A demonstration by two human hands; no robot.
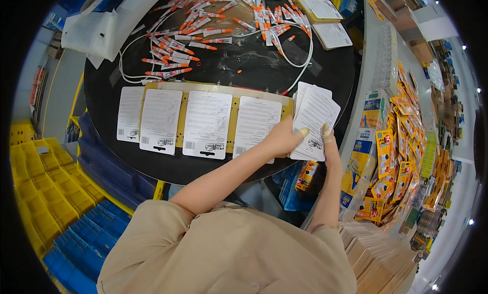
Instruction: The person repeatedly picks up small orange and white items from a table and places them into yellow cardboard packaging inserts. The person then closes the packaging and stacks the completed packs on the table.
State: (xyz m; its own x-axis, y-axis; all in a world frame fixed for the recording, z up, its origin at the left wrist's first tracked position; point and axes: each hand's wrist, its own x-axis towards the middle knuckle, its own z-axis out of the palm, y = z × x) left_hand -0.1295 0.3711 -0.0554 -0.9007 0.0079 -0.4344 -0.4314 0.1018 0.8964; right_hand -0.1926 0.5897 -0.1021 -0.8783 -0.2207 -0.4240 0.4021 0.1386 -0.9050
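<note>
At the right end of the row, my left hand [285, 138] and my right hand [329, 143] are closed on a stack of white blister cards [317, 111] with printed text and hanging slots. The left thumb presses on the cards' lower left part and the right thumb on their right edge; both wear pale finger covers. Left of my hands, several single cards lie side by side, one [208, 118] in the middle and another [258, 118] just beside my left hand. They rest over a yellowish fixture strip [235, 122] on the black round table [168, 164].
Many small white tubes with orange caps [175, 52] are heaped across the table's far side, with a white cable [306, 65] around them. More cards [331, 35] lie far right. Orange packages [401, 141] fill the right shelf; yellow bins [38, 177] and blue bins [81, 243] stand left.
</note>
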